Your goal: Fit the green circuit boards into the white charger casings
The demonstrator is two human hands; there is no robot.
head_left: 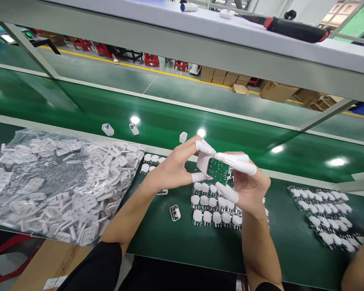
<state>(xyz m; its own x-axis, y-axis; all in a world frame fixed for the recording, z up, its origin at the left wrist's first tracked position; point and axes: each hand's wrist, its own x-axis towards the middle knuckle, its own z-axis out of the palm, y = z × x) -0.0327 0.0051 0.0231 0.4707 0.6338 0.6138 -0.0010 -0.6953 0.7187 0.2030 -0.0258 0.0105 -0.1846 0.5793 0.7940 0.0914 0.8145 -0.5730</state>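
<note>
I'm seeing the left hand [176, 166] pinch a white boxy plastic shell [202, 163] mid-frame, right hand [249, 182] gripping a green rectangular circuit board [219, 170] at its mouth. White-topped boards [217, 217] crowd right below; a clear plastic bag [59, 169] of white parts [89, 201] hogs lower left.

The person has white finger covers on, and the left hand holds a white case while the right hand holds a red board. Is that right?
Not quite: the board is green, not red, as the head view shows. The rest is right: with white finger covers on, the left hand holds a white case and the right hand the board.
</note>
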